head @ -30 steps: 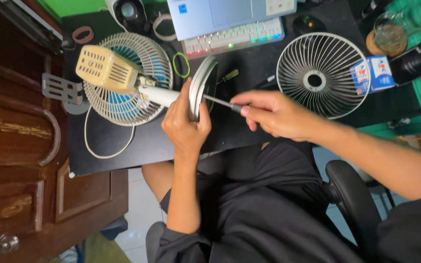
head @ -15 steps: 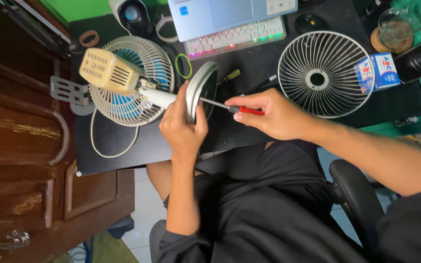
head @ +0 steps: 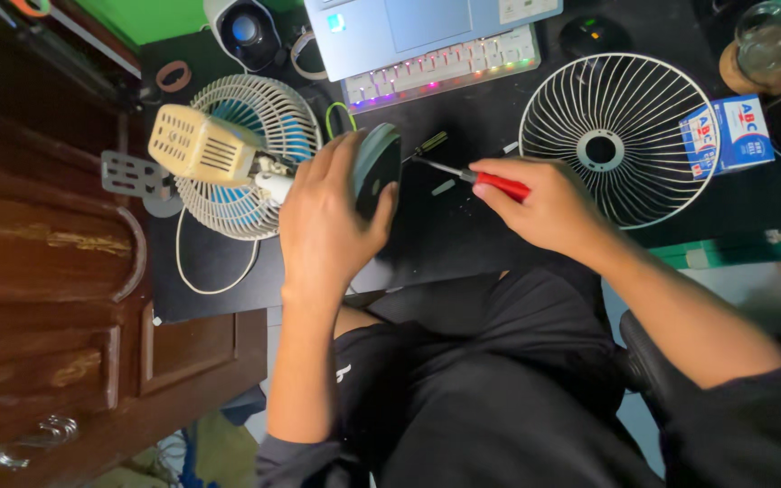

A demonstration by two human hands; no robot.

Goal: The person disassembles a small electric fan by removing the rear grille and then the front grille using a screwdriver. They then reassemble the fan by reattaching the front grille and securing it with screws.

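Note:
My left hand (head: 327, 221) grips the round dark base (head: 378, 167) of a small desk fan, tipped on its edge above the black desk. The fan's cream motor housing (head: 199, 145) and its rear grille with blue blades (head: 246, 163) lie to the left of that hand. My right hand (head: 544, 203) holds a red-handled screwdriver (head: 490, 181), its metal tip pointing at the base's underside. The loose white front grille (head: 621, 136) lies flat on the desk just right of my right hand.
A laptop (head: 427, 27) and a lit keyboard (head: 445, 68) sit at the desk's far side. A small blue-and-white box (head: 725, 136), a glass on a coaster (head: 770, 45), a white cable (head: 210, 271) and a dark wooden cabinet (head: 47, 271) surround the work area.
The fan base has turned from edge-on so my left hand covers more of it. My right hand with the screwdriver has stayed at the base's underside.

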